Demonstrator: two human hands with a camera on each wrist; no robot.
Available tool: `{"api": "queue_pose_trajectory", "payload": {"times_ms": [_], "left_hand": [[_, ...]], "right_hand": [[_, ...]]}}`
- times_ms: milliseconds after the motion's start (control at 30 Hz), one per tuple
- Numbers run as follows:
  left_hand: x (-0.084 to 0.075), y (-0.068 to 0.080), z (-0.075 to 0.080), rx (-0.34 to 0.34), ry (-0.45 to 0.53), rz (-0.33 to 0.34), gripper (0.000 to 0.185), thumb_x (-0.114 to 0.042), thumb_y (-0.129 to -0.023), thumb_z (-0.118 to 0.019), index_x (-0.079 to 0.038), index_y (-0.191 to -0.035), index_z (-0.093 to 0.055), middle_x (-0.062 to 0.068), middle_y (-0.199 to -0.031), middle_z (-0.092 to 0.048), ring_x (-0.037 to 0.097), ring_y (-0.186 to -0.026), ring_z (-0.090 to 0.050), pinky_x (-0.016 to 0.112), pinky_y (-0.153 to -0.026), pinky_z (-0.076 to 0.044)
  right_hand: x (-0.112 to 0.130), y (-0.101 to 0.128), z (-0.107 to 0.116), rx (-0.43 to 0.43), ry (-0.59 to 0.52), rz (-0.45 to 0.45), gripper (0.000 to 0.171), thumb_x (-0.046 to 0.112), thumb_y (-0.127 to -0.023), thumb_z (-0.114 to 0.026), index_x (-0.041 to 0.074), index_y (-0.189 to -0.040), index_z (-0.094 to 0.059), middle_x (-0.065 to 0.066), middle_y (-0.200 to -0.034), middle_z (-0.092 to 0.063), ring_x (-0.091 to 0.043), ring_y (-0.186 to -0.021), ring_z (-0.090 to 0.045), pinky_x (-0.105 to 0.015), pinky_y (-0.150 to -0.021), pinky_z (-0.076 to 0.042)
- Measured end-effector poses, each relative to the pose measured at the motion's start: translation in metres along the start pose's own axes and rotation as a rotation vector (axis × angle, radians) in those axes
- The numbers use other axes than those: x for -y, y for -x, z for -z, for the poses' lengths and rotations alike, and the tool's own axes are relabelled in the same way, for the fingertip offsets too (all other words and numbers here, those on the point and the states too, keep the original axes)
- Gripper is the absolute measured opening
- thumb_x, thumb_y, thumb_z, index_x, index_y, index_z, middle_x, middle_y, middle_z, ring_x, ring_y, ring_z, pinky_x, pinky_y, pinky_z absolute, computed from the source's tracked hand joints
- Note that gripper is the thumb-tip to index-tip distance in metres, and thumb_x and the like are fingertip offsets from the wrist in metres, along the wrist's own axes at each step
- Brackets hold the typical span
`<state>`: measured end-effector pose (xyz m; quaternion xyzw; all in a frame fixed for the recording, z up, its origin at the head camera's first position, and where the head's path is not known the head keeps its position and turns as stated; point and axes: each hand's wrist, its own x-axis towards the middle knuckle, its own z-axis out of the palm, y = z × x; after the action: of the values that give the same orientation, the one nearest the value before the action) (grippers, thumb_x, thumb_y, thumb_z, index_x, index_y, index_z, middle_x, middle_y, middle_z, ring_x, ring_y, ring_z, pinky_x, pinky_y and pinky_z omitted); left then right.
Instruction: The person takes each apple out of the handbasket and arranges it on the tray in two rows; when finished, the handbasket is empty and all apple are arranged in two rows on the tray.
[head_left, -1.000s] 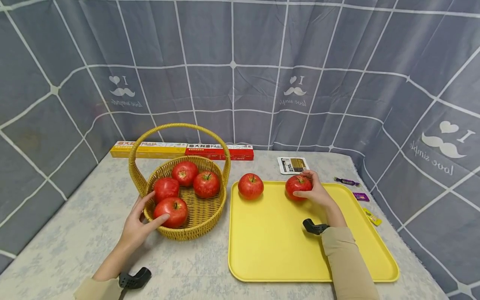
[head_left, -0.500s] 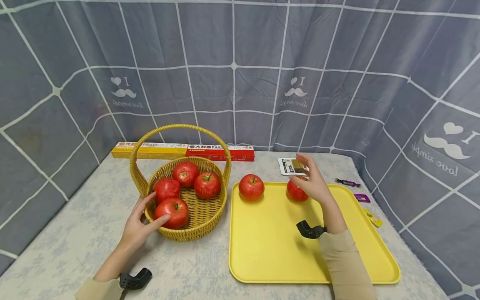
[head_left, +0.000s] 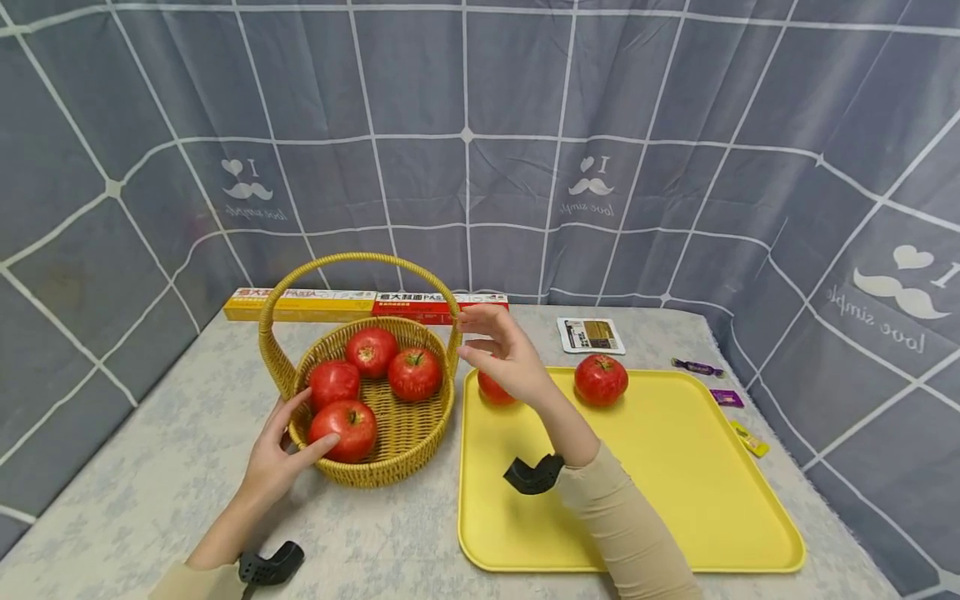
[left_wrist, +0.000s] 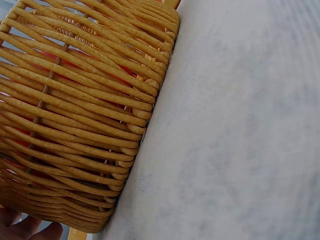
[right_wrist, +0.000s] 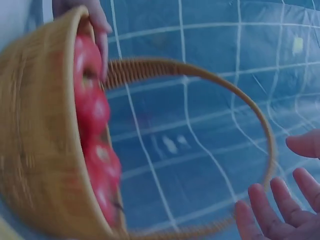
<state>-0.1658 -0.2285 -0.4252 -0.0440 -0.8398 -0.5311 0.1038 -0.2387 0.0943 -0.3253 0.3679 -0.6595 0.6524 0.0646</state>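
A wicker basket (head_left: 375, 477) with a tall arched handle holds several red apples (head_left: 347, 431). My left hand (head_left: 273, 458) grips its left rim, with the thumb over the edge by the front apple; the left wrist view shows the woven wall (left_wrist: 75, 115) up close. With nothing in it, my right hand (head_left: 510, 358) is raised beside the right end of the handle, fingers spread and slightly bent. Below it, an apple (head_left: 493, 390) on the yellow tray (head_left: 705, 483) is partly hidden. Another apple (head_left: 601, 381) sits farther right, at the tray's back edge.
Behind the basket lie a yellow pasta box (head_left: 300, 307) and a red pasta box (head_left: 408, 310). A flat packet (head_left: 590, 336) lies behind the tray. Small wrapped candies (head_left: 726, 398) line its right side. A grey checked curtain (head_left: 465, 183) encloses the table.
My right hand has let go of the right apple on the tray, lifted, and moved left to the basket handle. My left hand has stayed on the basket rim.
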Motion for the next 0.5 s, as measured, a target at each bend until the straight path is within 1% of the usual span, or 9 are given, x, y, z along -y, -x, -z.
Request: {"api": "queue_pose_trajectory", "payload": {"times_ms": [67,200,267,367,500], "left_hand": [[0.000,0.000,0.000,-0.003,0.001,-0.001,0.075,-0.016,-0.084,-0.071,-0.010,-0.147,-0.031,0.021,-0.154,-0.005,0.041,-0.137,-0.014,0.001,-0.084,-0.025],[0.000,0.000,-0.002,0.000,0.007,0.007,0.075,-0.016,-0.084,-0.071,-0.010,-0.147,-0.031,0.021,-0.154,-0.003,0.041,-0.138,-0.013,0.001,-0.085,-0.025],[0.000,0.000,-0.002,0.001,0.008,0.014,0.075,-0.017,-0.084,-0.071,-0.010,-0.147,-0.031,0.022,-0.154,-0.002,0.041,-0.138,-0.013,0.002,-0.085,-0.025],[0.001,0.000,-0.002,-0.002,0.005,0.017,0.076,-0.017,-0.083,-0.071,-0.010,-0.147,-0.031,0.022,-0.154,-0.002,0.041,-0.138,-0.012,0.002,-0.085,-0.024],[0.001,0.000,-0.002,-0.008,0.005,0.006,0.075,-0.017,-0.083,-0.072,-0.010,-0.147,-0.031,0.022,-0.154,-0.003,0.040,-0.138,-0.012,0.002,-0.086,-0.024]], "right_hand": [[-0.005,-0.007,-0.014,0.035,-0.030,-0.021,0.044,-0.009,-0.086,-0.059,-0.007,-0.126,-0.043,-0.026,-0.127,-0.048,-0.045,-0.119,-0.043,-0.050,-0.097,-0.039],[-0.013,-0.015,-0.035,0.075,-0.062,-0.124,0.044,-0.006,-0.089,-0.058,-0.006,-0.129,-0.041,-0.022,-0.131,-0.047,-0.038,-0.125,-0.040,-0.049,-0.102,-0.033],[-0.013,-0.018,-0.043,0.091,-0.035,-0.172,0.045,-0.004,-0.089,-0.057,-0.007,-0.131,-0.040,-0.021,-0.133,-0.045,-0.036,-0.128,-0.038,-0.047,-0.105,-0.031],[-0.014,-0.020,-0.051,0.120,0.021,-0.218,0.048,-0.003,-0.089,-0.058,-0.007,-0.132,-0.039,-0.022,-0.136,-0.041,-0.033,-0.131,-0.035,-0.045,-0.107,-0.028],[-0.038,-0.024,-0.057,0.125,0.066,-0.256,0.055,0.003,-0.087,-0.062,-0.002,-0.136,-0.039,-0.020,-0.141,-0.038,-0.031,-0.133,-0.032,-0.047,-0.107,-0.026]]}}
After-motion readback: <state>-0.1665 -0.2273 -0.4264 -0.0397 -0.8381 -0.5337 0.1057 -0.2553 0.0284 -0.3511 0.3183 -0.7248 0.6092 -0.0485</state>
